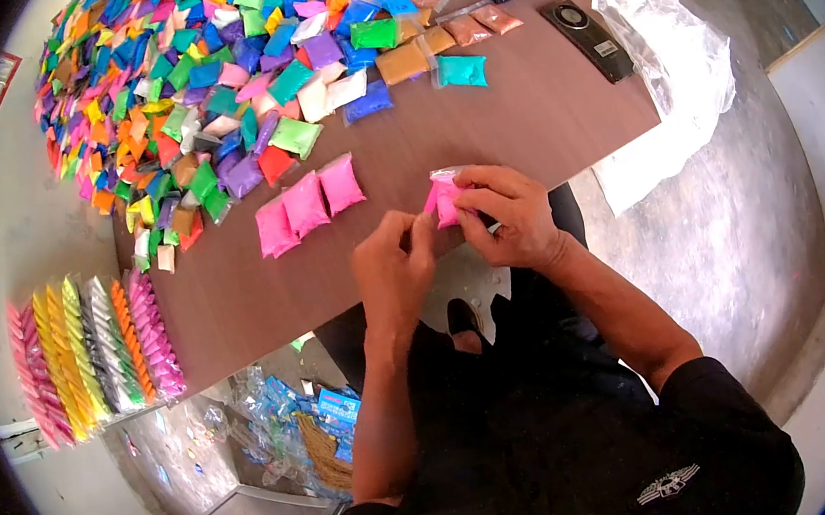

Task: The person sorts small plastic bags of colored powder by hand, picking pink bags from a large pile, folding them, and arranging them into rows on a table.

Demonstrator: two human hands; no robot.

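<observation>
At the table's near edge, a small clear bag of bright pink material (pixel 446 201) is between my hands. My right hand (pixel 514 215) pinches the bag from its right side with thumb and fingers. My left hand (pixel 395 264) is closed, thumb against fingers, at the bag's left edge, where a narrow pink strip shows; its exact grip is partly hidden. To the left of my hands, three filled pink bags (pixel 305 204) lie side by side, slightly overlapping.
A big heap of small bags in many colours (pixel 213 77) covers the far left of the table (pixel 538 114). Rows of overlapping bags (pixel 91 352) lie at the left corner. A black scale (pixel 587 38) and clear plastic sheeting (pixel 658 61) sit at the right.
</observation>
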